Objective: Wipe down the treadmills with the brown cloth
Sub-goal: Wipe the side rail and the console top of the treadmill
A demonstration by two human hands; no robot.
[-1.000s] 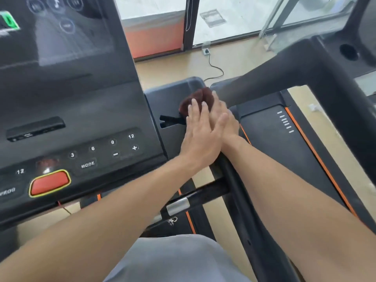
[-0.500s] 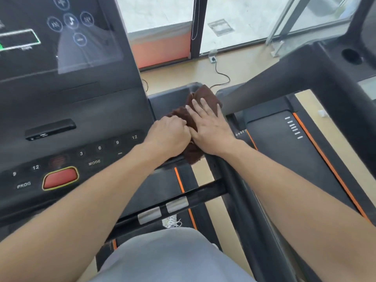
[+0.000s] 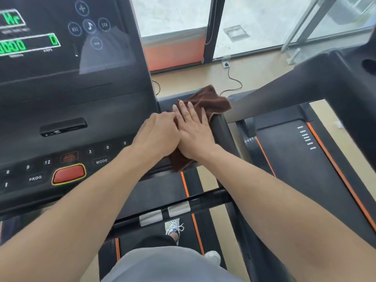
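The brown cloth (image 3: 207,100) lies spread over the right side tray and handrail of the treadmill (image 3: 67,110) I stand on. My right hand (image 3: 193,129) presses flat on the cloth with straight fingers. Beside it, touching it, my left hand (image 3: 157,135) has its fingers curled down at the cloth's left edge, where the tray meets the console; whether it grips the cloth is hidden. A flap of the cloth hangs below my right wrist.
The console shows a lit display, number keys and a red stop button (image 3: 68,173). A second treadmill (image 3: 301,151) stands close on the right, its grey arm (image 3: 284,94) crossing near the cloth. A handlebar with metal sensors (image 3: 164,214) runs below my arms. A power cable (image 3: 234,80) lies on the floor.
My left hand lay flat over the right one, then slid left and curled at the cloth's edge. The cloth has spread out wider under my right hand.
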